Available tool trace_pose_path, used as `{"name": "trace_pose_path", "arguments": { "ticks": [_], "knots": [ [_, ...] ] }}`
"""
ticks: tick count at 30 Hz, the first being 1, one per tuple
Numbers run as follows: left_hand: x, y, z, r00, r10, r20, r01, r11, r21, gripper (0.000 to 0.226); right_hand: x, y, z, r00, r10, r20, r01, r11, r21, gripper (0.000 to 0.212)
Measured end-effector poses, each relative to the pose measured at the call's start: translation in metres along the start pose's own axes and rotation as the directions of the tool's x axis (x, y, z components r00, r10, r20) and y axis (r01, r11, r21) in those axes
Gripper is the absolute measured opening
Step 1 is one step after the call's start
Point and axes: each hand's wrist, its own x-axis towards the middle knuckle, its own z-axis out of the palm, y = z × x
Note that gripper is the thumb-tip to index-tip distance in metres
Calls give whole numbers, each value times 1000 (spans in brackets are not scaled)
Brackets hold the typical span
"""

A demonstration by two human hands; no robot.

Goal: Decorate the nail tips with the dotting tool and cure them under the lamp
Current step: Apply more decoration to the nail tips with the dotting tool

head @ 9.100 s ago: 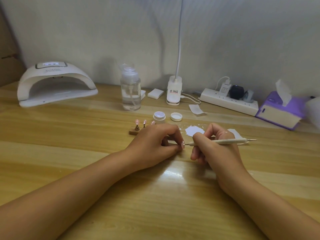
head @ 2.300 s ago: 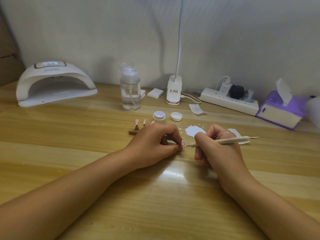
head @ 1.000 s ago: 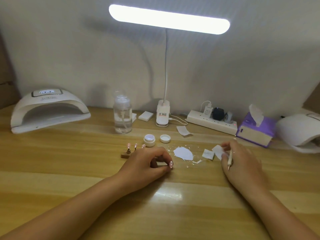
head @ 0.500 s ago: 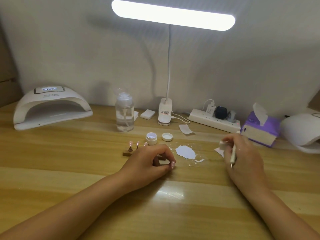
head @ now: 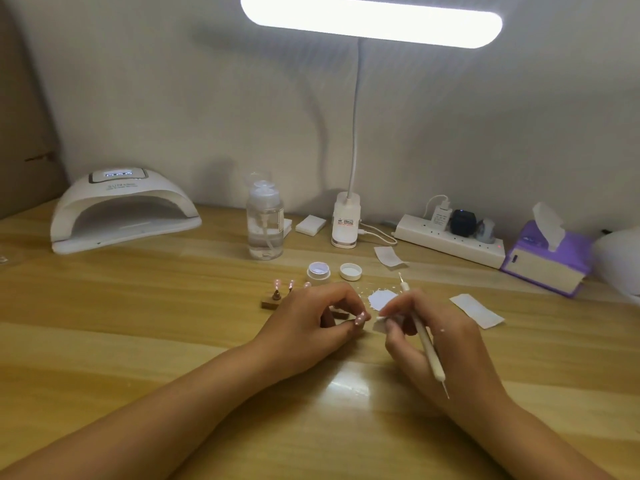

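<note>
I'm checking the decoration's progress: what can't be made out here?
Head view:
nail tip: dot pattern too small.
wooden stand: mostly hidden behind the left hand.
curing lamp display: blurred.
white object: cut off by the right edge.

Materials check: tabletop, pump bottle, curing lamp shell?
Tabletop: wood or wood-look laminate, glossy; grain stripes, lamp glare. Pump bottle: clear plastic, probably; liquid and tube show through. Curing lamp shell: white moulded plastic, smooth satin look.

"SUN" on white curing lamp (head: 114, 195)
</note>
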Motion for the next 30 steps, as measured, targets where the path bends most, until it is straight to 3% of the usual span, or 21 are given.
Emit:
{"name": "trace_pose_path", "arguments": {
  "ticks": [4,12,30],
  "knots": [
    [0,0,0,1000,14,-22,-14,1000,9,16,0,0,2,999,-40,34,41,999,-35,15],
    [0,-2,2,998,39,-53,-37,999,37,10,0,4,3,997,-12,71,11,1000,13,13],
    [-1,2,0,997,78,-6,-77,993,92,20,-1,7,5,996,-31,86,35,998,-42,15]
  ]
}}
